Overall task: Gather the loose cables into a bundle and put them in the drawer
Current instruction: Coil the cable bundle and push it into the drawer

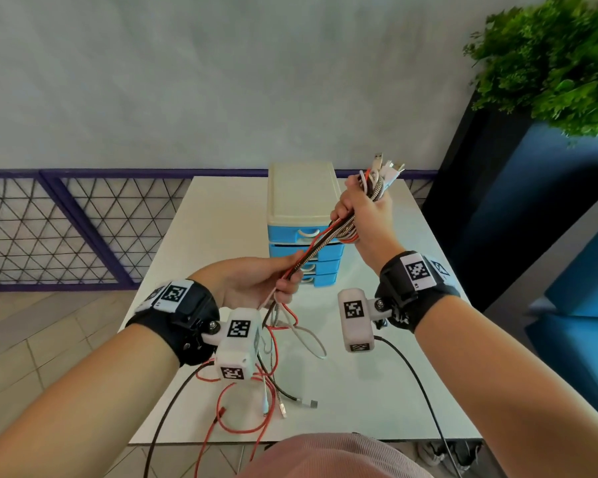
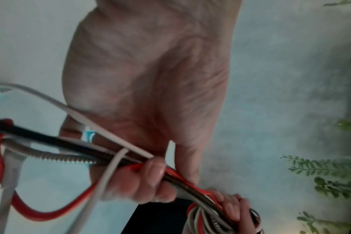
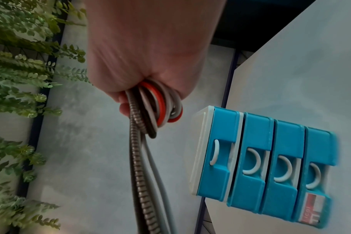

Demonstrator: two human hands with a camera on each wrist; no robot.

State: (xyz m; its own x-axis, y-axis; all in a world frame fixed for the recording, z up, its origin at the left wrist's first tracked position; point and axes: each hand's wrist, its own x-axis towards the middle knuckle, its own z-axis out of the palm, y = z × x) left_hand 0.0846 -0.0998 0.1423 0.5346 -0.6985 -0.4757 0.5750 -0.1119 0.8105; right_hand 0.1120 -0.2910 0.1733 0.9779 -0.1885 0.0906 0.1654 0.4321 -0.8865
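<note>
In front of the blue drawer unit [image 1: 306, 232], whose drawers are all closed, the right hand [image 1: 361, 210] fists the cable bundle [image 1: 377, 182]; the left hand [image 1: 256, 282] pinches the strands [image 1: 292, 270] trailing from it.

Glossy blue plastic drawer unit [image 3: 256, 171], ribbed metal-sheathed cable [image 3: 139, 166], smooth matt white table [image 1: 377, 381]

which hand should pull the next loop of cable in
Left. The left hand already pinches the strands running down to the loose cables on the table, while the right hand is full, gripping the bundle.
</note>
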